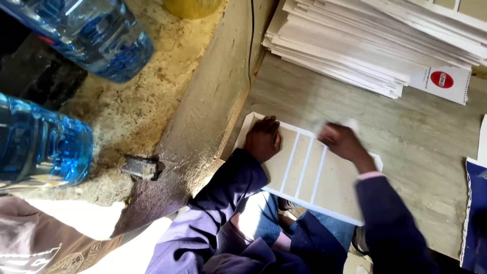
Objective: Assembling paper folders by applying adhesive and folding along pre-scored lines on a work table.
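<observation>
Left hand (263, 138) pressed flat on near-left corner of cardboard sheet (309, 170), fingers curled down, pinning it; nothing gripped. Right hand (341, 140) over sheet's upper middle, motion-blurred; something pale at fingertips, cannot tell what, cannot tell finger spread. Sheet: tan panels split by white strips, white border, lying flat on grey wood-grain table (421, 147), near edge overhanging toward lap. Stack of white sheets (375, 43) at table's far side, well apart. Two blue water bottles (96, 35) on rough ledge at left.

Bright daylight, motion-blurred right hand (339, 139)
</observation>
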